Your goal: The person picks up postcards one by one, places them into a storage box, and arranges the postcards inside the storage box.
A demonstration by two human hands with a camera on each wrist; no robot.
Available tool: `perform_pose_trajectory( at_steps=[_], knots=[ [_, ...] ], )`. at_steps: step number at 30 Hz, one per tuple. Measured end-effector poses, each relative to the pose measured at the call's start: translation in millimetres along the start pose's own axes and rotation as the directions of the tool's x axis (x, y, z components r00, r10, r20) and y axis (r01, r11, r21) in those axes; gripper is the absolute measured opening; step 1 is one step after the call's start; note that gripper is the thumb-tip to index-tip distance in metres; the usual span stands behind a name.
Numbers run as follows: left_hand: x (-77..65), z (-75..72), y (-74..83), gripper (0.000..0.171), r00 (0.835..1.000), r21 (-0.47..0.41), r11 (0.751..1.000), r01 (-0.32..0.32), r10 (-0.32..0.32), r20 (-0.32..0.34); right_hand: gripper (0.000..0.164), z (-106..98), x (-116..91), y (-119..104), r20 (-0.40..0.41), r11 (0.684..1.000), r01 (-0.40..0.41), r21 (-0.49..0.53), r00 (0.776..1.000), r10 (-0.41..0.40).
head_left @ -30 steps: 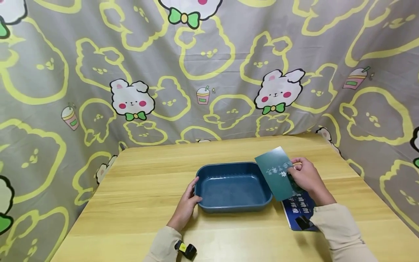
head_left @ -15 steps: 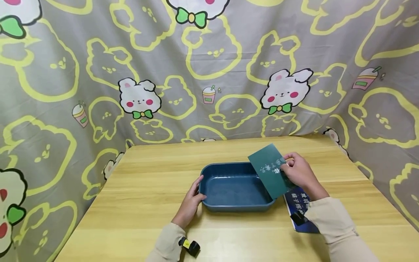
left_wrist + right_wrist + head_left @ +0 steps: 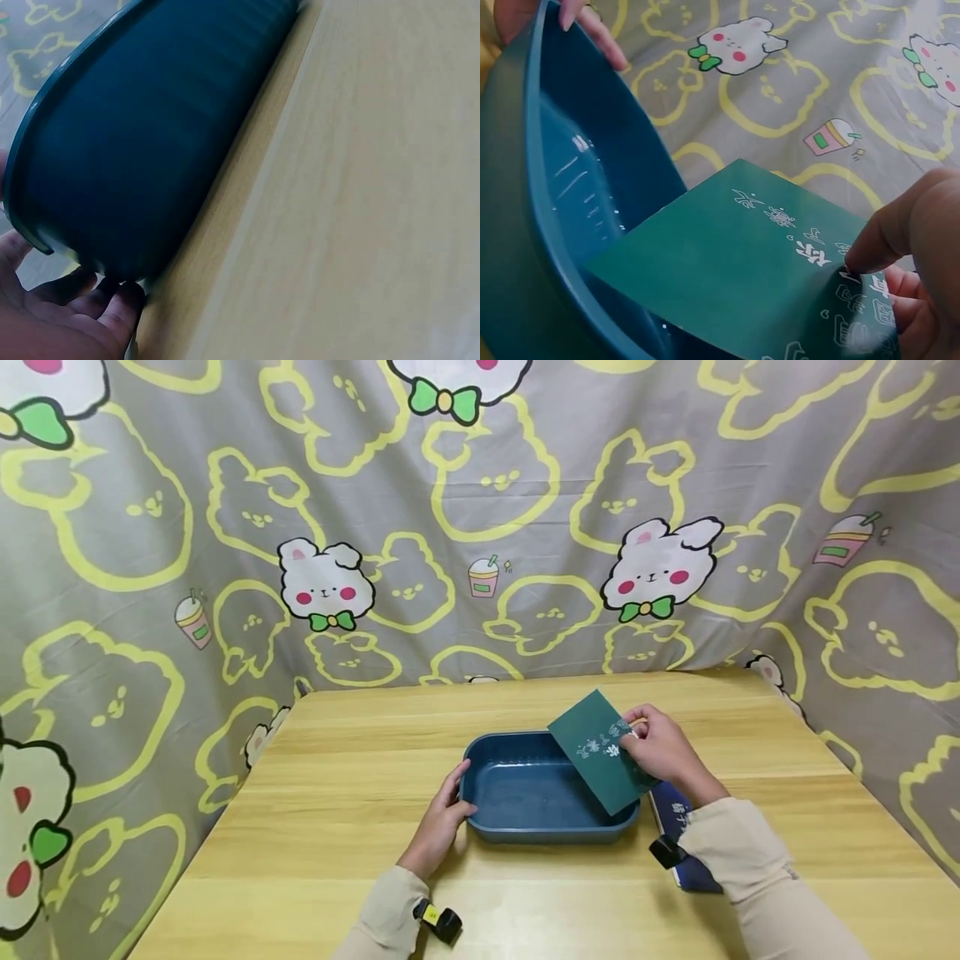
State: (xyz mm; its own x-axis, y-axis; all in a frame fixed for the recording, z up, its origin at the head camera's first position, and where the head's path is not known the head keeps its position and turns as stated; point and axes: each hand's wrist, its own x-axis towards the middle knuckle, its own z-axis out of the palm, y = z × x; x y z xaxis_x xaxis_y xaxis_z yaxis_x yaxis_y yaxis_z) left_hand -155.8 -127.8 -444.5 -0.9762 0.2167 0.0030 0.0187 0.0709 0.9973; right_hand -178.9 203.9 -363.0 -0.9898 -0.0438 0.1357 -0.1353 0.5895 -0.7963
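Observation:
A deep blue plastic tray [image 3: 551, 836] with rounded corners stands on the wooden table. My left hand [image 3: 437, 828] grips its left end, thumb at the rim and fingers along the outer wall; in the left wrist view fingertips touch the tray's [image 3: 135, 135] wall low down. Between thumb and fingers my right hand [image 3: 663, 750] pinches a green card [image 3: 588, 752] with white lettering by its right edge. The card is tilted over the tray's right end, one corner reaching inside the rim in the right wrist view. Nothing else shows inside the tray.
A dark blue booklet or card stack [image 3: 697, 872] with white lettering lies right of the tray, partly hidden under my right forearm. A patterned grey curtain [image 3: 420, 610] hangs behind and beside the table [image 3: 337, 793]. Each wrist wears a black camera.
My right hand has moved left, carrying the green card from beside the tray to over its right end. My left hand keeps its hold on the tray. The head view has shifted slightly.

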Motion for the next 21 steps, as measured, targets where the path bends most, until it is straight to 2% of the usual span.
perform_pose_trajectory(
  at_steps=[14, 21],
  knots=[
    [1.5, 2.5, -0.9, 0.069, 1.0, -0.022, 1.0, -0.004, 0.004, 0.004, 0.028, 15.9, 5.9, 0.0, 0.108, 0.999, 0.035, 0.018, 0.994, -0.037],
    [-1.4, 0.9, -2.0, 0.068, 1.0, -0.013, 1.0, 0.001, -0.001, -0.009, 0.023, 26.8, 6.8, -0.6, 0.151, 0.996, 0.086, 0.014, 0.985, -0.088]
  ],
)
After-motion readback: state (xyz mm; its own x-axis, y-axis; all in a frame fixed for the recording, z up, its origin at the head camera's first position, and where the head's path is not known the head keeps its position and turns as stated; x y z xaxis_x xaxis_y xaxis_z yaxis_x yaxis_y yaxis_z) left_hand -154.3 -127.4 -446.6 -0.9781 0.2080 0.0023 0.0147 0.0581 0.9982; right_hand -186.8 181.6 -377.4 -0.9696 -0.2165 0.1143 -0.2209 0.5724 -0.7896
